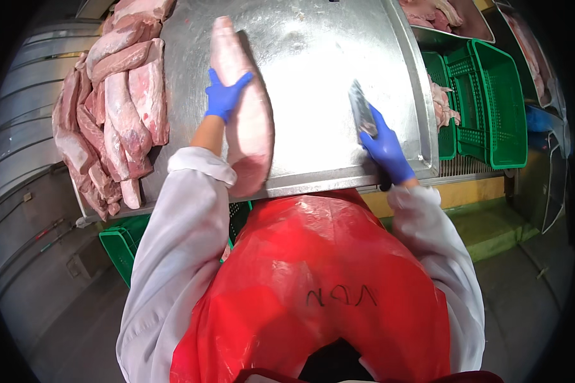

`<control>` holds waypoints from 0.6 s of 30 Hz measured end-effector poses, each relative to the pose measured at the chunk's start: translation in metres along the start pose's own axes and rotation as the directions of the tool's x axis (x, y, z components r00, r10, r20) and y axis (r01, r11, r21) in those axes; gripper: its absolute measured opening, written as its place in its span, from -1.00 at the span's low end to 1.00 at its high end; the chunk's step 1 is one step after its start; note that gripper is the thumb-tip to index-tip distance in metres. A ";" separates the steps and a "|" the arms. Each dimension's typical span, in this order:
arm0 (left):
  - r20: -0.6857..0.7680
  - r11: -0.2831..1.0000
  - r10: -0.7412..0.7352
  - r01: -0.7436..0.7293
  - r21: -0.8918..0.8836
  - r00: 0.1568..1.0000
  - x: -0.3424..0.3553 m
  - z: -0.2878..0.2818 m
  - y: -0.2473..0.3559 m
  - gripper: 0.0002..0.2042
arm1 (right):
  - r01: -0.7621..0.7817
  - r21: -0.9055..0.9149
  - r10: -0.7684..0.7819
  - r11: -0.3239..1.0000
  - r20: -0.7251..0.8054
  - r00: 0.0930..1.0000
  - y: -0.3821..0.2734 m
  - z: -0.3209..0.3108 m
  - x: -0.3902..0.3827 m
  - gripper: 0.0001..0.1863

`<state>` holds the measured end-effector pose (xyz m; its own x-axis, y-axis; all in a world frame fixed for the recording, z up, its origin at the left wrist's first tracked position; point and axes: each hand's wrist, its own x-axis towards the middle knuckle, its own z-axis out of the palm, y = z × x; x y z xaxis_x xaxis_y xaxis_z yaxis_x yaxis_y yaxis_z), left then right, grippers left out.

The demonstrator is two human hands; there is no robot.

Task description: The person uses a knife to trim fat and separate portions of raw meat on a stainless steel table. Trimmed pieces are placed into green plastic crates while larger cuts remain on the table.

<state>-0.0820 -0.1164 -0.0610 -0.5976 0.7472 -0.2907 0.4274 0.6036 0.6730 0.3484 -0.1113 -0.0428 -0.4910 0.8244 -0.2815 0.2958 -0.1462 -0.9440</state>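
Across the steel counter [313, 137], left of its middle: one long, pale slab of meat [254, 137] lies lengthwise, its narrow end pointing away from the person, its broad end at the near edge.
Left hand [224, 99]: blue-gloved, laid on the slab's left side toward the far half — its grip is wide, thumb out to the right, fingers spread to the left.
Right hand [388, 152]: also blue-gloved, well apart from the slab, over the right part of the counter; its grip is closed round a flat grey tool [362, 110].
Tool outline: knife-like, pointing away and slightly left out of the hand — too blurred to tell exactly what it is, or whether it touches the metal.
Meat pile [112, 96]: many pink and reddish strips heaped along the counter's left side, some crossing over others, a few ends at the near edge; it lies apart from the slab.
Counter rim [423, 96]: raised along the right side.
Green crates [501, 105]: beside the counter on the right; pale scraps [443, 105] show in the nearer one.
Steel tray [480, 27]: at the upper right, with more pink meat in it.
Apron [313, 268]: shiny red, with dark hand-drawn marks.
Sleeves [172, 249]: white, on both arms.
Low green crate [115, 246]: at the lower left, partly under the counter.
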 end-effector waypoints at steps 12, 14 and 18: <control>0.055 0.701 0.638 -0.609 0.372 0.768 0.026 0.034 0.001 -0.06 | -0.014 -0.187 0.037 0.982 0.120 0.992 -0.080 0.095 0.241 -0.16; 0.061 0.684 0.654 -0.624 0.377 0.754 0.027 0.033 0.001 -0.05 | -0.018 -0.209 0.047 0.978 0.134 0.990 -0.088 0.103 0.252 -0.17; 0.060 0.678 0.672 -0.646 0.351 0.738 0.027 0.032 0.000 -0.05 | 0.062 -0.312 -0.033 0.948 0.099 0.995 -0.076 0.115 0.260 -0.15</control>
<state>-0.0768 -0.0872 -0.0906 -0.1131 0.9739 0.1969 0.9139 0.0242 0.4052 0.1043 0.0516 -0.0641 -0.5792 0.7705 -0.2663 0.5056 0.0833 -0.8587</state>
